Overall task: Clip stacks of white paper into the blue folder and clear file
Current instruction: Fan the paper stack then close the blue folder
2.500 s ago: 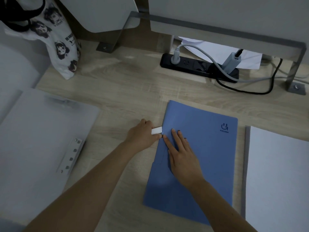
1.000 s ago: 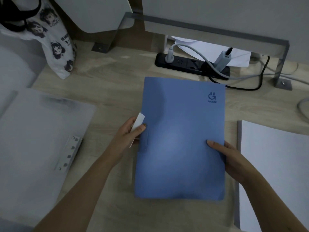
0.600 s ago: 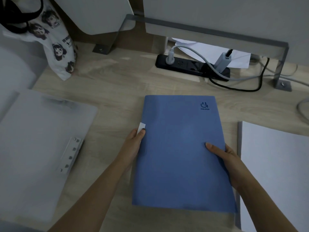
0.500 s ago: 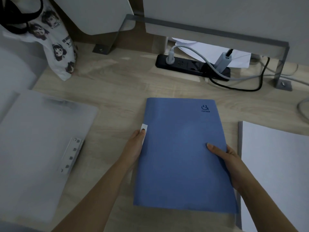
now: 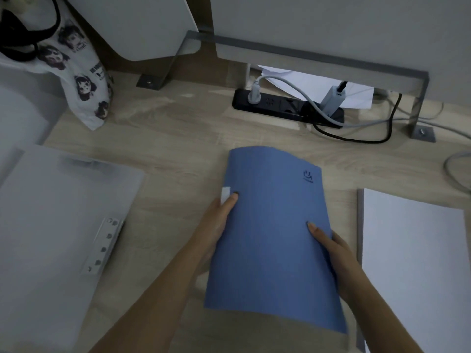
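The blue folder (image 5: 272,233) is closed and held above the wooden desk, its cover bowed upward. My left hand (image 5: 216,225) grips its left edge, thumb on top, with a small white tab (image 5: 225,194) pinched against the spine. My right hand (image 5: 331,253) grips the right edge, thumb on the cover. The clear file (image 5: 51,225) lies at the left with a white clip strip (image 5: 103,245) on its right side. A stack of white paper (image 5: 415,271) lies at the right.
A black power strip (image 5: 285,108) with plugs and cables sits at the back under a grey metal stand (image 5: 331,59). A printed tote bag (image 5: 81,77) hangs at the back left. More cables trail at the far right.
Both hands took hold of the folder's sides, straightened it, lifted and lowered it. Now its cover bows upward and it tilts slightly to the right.
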`<act>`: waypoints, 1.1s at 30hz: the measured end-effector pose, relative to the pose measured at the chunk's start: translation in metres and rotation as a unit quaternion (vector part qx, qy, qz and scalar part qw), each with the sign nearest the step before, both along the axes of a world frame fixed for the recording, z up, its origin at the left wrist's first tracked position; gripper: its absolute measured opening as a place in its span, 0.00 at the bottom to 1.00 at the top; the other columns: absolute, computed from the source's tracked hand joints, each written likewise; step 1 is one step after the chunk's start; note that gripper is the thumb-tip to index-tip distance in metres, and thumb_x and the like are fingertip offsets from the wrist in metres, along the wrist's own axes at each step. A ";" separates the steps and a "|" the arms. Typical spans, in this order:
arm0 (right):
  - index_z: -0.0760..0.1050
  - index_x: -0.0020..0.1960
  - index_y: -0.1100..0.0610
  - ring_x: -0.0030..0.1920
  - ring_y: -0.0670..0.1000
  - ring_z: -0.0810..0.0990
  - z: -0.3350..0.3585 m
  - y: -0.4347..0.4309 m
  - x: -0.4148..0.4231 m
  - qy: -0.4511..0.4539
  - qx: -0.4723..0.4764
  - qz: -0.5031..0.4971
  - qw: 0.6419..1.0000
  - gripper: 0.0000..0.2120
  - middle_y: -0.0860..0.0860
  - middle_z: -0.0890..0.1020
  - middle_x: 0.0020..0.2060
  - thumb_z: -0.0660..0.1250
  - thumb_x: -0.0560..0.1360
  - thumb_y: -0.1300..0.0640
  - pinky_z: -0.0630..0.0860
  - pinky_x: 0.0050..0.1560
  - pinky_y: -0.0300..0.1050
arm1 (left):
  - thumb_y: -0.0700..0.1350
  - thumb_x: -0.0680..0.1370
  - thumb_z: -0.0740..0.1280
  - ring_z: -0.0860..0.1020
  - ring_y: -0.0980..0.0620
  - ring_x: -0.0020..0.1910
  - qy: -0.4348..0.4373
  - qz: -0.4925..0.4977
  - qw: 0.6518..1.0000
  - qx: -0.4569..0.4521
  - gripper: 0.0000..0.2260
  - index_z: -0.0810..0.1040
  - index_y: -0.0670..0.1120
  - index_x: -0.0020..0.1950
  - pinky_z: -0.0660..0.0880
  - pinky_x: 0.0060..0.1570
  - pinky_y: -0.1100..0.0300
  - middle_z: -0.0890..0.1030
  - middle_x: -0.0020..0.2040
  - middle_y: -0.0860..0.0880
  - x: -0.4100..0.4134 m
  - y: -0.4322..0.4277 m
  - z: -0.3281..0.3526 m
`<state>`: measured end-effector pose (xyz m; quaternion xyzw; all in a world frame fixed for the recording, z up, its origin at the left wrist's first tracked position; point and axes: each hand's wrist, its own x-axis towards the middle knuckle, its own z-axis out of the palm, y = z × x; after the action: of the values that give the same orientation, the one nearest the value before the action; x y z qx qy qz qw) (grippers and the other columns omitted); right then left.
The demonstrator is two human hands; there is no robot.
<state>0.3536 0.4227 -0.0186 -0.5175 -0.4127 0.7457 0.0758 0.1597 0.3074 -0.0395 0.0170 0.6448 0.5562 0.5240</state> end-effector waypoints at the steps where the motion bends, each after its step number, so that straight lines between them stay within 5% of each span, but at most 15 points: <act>1: 0.77 0.56 0.55 0.45 0.56 0.85 0.001 0.000 -0.001 0.003 -0.004 0.002 1.000 0.14 0.53 0.86 0.47 0.67 0.72 0.52 0.81 0.40 0.49 | 0.50 0.78 0.63 0.81 0.54 0.51 0.038 -0.001 0.999 -0.011 0.15 0.75 0.46 0.62 0.77 0.48 0.62 0.82 0.57 0.50 -0.009 0.000 0.000; 4: 0.76 0.58 0.54 0.47 0.54 0.85 0.001 0.002 -0.005 0.017 0.018 0.013 1.000 0.15 0.51 0.85 0.49 0.68 0.71 0.54 0.81 0.40 0.46 | 0.46 0.77 0.63 0.77 0.53 0.50 0.186 -0.062 0.979 -0.061 0.13 0.71 0.43 0.60 0.74 0.50 0.60 0.77 0.58 0.47 -0.030 -0.002 0.003; 7: 0.73 0.60 0.52 0.48 0.51 0.84 -0.004 -0.004 -0.021 0.006 0.072 0.005 0.997 0.16 0.50 0.84 0.52 0.68 0.72 0.58 0.81 0.42 0.45 | 0.44 0.80 0.59 0.74 0.49 0.54 0.225 -0.052 0.970 -0.082 0.14 0.68 0.41 0.63 0.70 0.56 0.56 0.74 0.56 0.48 -0.037 0.001 0.003; 11: 0.73 0.59 0.50 0.49 0.50 0.83 -0.014 -0.012 -0.042 0.007 0.121 -0.001 0.993 0.16 0.50 0.82 0.54 0.66 0.74 0.62 0.81 0.47 0.46 | 0.42 0.80 0.59 0.72 0.49 0.45 0.257 -0.041 0.960 -0.101 0.06 0.67 0.41 0.54 0.66 0.44 0.60 0.71 0.48 0.45 -0.047 0.010 -0.004; 14: 0.73 0.60 0.52 0.51 0.55 0.83 -0.022 -0.018 -0.050 0.010 0.075 -0.031 0.997 0.16 0.52 0.82 0.55 0.67 0.73 0.61 0.79 0.52 0.56 | 0.43 0.79 0.59 0.74 0.48 0.43 0.287 -0.063 0.947 -0.126 0.10 0.67 0.40 0.59 0.67 0.39 0.59 0.72 0.48 0.45 -0.062 0.005 -0.008; 16: 0.74 0.60 0.52 0.53 0.55 0.82 -0.027 -0.023 -0.058 0.014 0.064 -0.030 0.997 0.16 0.52 0.82 0.55 0.68 0.73 0.61 0.78 0.55 0.58 | 0.44 0.78 0.61 0.73 0.44 0.60 0.387 -0.081 0.907 -0.143 0.20 0.64 0.40 0.68 0.69 0.55 0.57 0.73 0.60 0.42 -0.070 -0.009 -0.015; 19: 0.70 0.64 0.53 0.56 0.53 0.80 -0.031 -0.032 -0.079 0.007 0.084 0.018 0.996 0.18 0.50 0.80 0.57 0.66 0.74 0.60 0.77 0.57 0.53 | 0.59 0.75 0.56 0.56 0.44 0.75 0.521 -0.153 0.822 -0.171 0.33 0.55 0.45 0.76 0.57 0.73 0.49 0.58 0.76 0.42 -0.063 -0.032 -0.027; 21: 0.66 0.63 0.55 0.59 0.54 0.77 -0.035 -0.036 -0.091 -0.029 0.136 0.075 0.987 0.17 0.50 0.76 0.56 0.64 0.76 0.61 0.75 0.56 0.47 | 0.67 0.74 0.45 0.47 0.45 0.76 0.568 -0.242 0.758 -0.209 0.35 0.53 0.50 0.76 0.48 0.73 0.46 0.53 0.77 0.42 -0.053 -0.045 -0.042; 24: 0.62 0.65 0.53 0.51 0.52 0.77 -0.038 -0.039 -0.099 -0.101 0.240 0.129 0.957 0.20 0.54 0.74 0.54 0.63 0.76 0.62 0.75 0.46 0.40 | 0.67 0.77 0.42 0.52 0.42 0.74 0.611 -0.308 0.686 -0.247 0.33 0.60 0.49 0.74 0.46 0.71 0.42 0.61 0.75 0.39 -0.049 -0.062 -0.059; 28: 0.57 0.73 0.57 0.63 0.57 0.68 -0.032 -0.047 -0.095 -0.209 0.399 0.232 0.862 0.28 0.58 0.64 0.66 0.63 0.75 0.61 0.71 0.59 0.46 | 0.66 0.77 0.43 0.54 0.44 0.74 0.628 -0.307 0.671 -0.248 0.32 0.59 0.48 0.74 0.43 0.72 0.45 0.62 0.74 0.41 -0.058 -0.074 -0.061; 33: 0.58 0.73 0.52 0.72 0.54 0.56 -0.015 -0.076 -0.119 -0.166 0.473 0.313 0.807 0.27 0.53 0.57 0.72 0.61 0.76 0.59 0.63 0.66 0.42 | 0.61 0.79 0.44 0.55 0.45 0.73 0.629 -0.231 0.712 -0.210 0.29 0.61 0.45 0.73 0.49 0.72 0.49 0.59 0.74 0.43 -0.076 -0.097 -0.045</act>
<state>0.2349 0.3471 -0.0341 -0.3761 -0.8603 0.3442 0.0041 0.0833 0.2108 -0.0843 0.4010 0.9016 0.1287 0.0992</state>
